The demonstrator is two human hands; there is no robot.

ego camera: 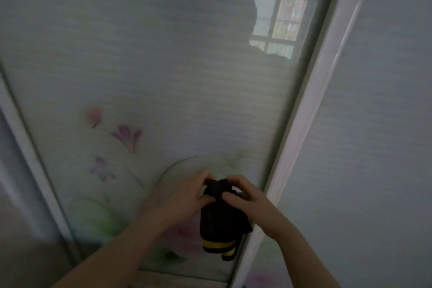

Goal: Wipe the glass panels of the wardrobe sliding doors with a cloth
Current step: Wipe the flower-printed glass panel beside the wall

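Frosted, flower-printed glass panel (163, 72) with white frame (311, 110) at right; left hand (184, 196) and right hand (245, 196) both pinch a bunched black, yellow-striped cloth (219, 222) in front of it.

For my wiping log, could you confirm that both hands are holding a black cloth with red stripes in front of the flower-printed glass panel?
Not quite: the head view shows yellow stripes, not red, on the black cloth. Both the left hand and right hand do hold it before the flower-printed glass panel.

Dim light fills the room. A reflected barred window with pale panes (278, 23) shines far right, left of a white vertical frame strip (311, 110).
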